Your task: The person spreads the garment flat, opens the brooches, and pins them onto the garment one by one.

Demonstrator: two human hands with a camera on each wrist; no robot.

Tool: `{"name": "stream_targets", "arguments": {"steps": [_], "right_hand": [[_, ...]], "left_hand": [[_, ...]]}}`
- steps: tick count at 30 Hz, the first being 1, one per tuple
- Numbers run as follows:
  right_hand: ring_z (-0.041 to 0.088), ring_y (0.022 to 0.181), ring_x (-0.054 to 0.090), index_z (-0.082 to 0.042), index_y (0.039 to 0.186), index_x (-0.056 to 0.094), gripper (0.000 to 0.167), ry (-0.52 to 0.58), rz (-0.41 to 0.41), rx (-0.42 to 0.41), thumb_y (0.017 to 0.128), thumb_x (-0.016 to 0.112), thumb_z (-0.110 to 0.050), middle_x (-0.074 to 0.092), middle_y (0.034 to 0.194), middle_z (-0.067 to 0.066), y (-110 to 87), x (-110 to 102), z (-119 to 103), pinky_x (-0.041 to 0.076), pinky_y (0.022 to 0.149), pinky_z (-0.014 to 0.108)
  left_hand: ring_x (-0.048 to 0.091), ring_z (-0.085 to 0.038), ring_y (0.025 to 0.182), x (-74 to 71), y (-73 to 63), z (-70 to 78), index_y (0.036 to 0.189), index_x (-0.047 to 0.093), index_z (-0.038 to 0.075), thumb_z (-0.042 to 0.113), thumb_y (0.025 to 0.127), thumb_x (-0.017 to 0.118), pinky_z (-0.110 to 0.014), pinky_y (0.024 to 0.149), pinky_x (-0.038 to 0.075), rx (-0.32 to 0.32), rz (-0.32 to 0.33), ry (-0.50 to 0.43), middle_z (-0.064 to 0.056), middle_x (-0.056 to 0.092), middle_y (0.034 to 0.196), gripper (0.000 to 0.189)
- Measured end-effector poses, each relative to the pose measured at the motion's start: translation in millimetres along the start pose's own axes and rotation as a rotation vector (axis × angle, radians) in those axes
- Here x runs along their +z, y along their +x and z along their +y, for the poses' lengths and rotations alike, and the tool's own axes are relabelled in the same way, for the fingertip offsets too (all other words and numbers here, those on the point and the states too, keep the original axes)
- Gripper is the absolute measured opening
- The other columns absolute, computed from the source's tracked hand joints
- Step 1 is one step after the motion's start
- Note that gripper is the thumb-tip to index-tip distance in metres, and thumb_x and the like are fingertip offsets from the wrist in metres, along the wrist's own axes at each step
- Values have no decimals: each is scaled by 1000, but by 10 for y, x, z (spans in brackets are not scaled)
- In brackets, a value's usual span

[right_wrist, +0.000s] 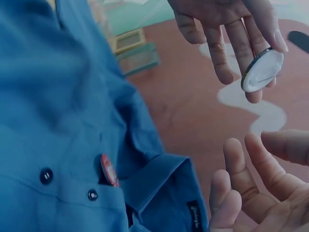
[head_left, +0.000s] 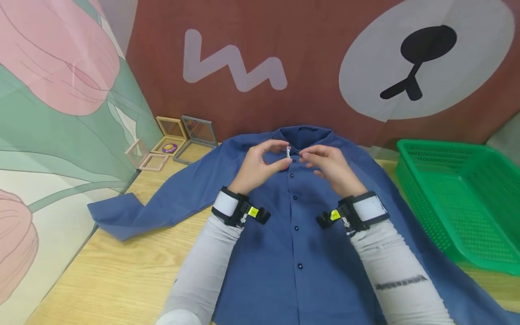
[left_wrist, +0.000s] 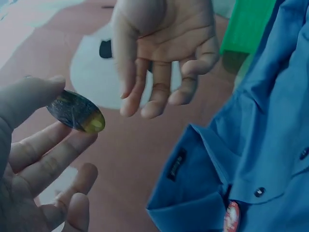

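Observation:
My left hand [head_left: 259,164] pinches a round pin badge [right_wrist: 263,70] by its edges between thumb and fingers. In the right wrist view its white back with a thin pin shows; the left wrist view shows its dark front with a yellow patch. My right hand [head_left: 331,166] is just to the right of the badge, fingers loosely bent and holding nothing. Both hands are above a blue button-up shirt [head_left: 264,262], laid front up with its collar [head_left: 306,135] away from me. A red badge [right_wrist: 109,170] sits on the shirt just below the collar.
Small frame-like cases stand open at the back left: a yellow one [head_left: 172,127] with a purple round badge [head_left: 169,148] in it, a grey one [head_left: 199,131] and a pale pink one [head_left: 154,163]. A green plastic basket [head_left: 422,205] is at the right on the wooden table [head_left: 134,266].

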State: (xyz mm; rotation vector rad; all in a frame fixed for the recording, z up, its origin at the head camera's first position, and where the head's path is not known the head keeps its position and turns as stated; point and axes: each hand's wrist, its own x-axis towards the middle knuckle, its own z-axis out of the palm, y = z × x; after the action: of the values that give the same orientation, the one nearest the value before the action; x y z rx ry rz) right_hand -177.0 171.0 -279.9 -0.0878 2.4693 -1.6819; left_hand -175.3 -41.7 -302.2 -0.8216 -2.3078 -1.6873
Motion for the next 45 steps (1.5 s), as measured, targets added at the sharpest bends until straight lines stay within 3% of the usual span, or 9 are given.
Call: {"name": "stream_targets", "arguments": {"steps": [4,9,12,17,24,29,33,39,45], "right_hand": [[22,104,56,-5,127,63,38,-80,1,26,101,57,-33,64,125,13,226,41,-33,46,91,37],[24,101,57,-5,123,67,31,-184,16,26,101,57,-25,65,123,14,500,132,51,47,83,34],[27,97,59,0,116,71,26,-319,-5,-55,99,60,-17,69,116,18,628,227,169,46,75,30],[24,82,65,3,101,76,19,-629,-97,-192,93,66,-10,75,97,18,734,400,384,49,69,30],[21,75,64,-8,87,76,11,-924,-98,-93,87,75,-19,73,87,7,722,620,604,52,68,36],[20,63,59,-10,71,67,16,-953,-66,-139,87,66,-9,64,70,5,737,685,641,45,56,32],[20,60,57,-9,70,65,17,-926,-81,-155,87,65,-8,62,70,5,738,657,631,42,54,30],[22,75,60,-4,87,69,13,-807,-106,-154,95,60,-10,65,88,10,730,545,656,49,71,37],[30,89,57,-2,82,65,17,-738,-138,-192,95,54,-2,64,85,11,737,502,657,41,100,50]], "left_hand": [[61,-27,115,15,83,-148,129,63,7,21,92,72,-37,100,49,-78,6,41,-9,67,127,40],[65,-25,104,109,148,-341,127,65,7,24,92,73,-37,91,54,-194,63,76,-9,70,122,39],[68,-27,100,187,149,-461,124,66,4,24,91,73,-37,85,56,-271,97,116,-11,71,119,39],[69,-31,105,287,107,-637,117,69,1,21,89,75,-42,88,56,-377,171,167,-15,73,111,35],[67,-31,108,384,31,-813,120,69,0,21,89,74,-43,91,54,-494,210,125,-18,73,111,38],[70,-29,103,420,4,-898,116,71,-1,21,88,74,-40,91,54,-514,224,124,-18,74,107,36],[70,-28,103,421,3,-932,116,71,-1,23,89,72,-37,91,54,-511,190,136,-17,74,107,36],[69,-22,87,389,-3,-921,122,68,0,22,94,68,-24,67,52,-547,77,13,-18,73,108,35],[58,-8,67,386,-26,-954,124,66,0,23,97,64,-18,52,42,-586,30,-63,-17,73,105,35]]}}
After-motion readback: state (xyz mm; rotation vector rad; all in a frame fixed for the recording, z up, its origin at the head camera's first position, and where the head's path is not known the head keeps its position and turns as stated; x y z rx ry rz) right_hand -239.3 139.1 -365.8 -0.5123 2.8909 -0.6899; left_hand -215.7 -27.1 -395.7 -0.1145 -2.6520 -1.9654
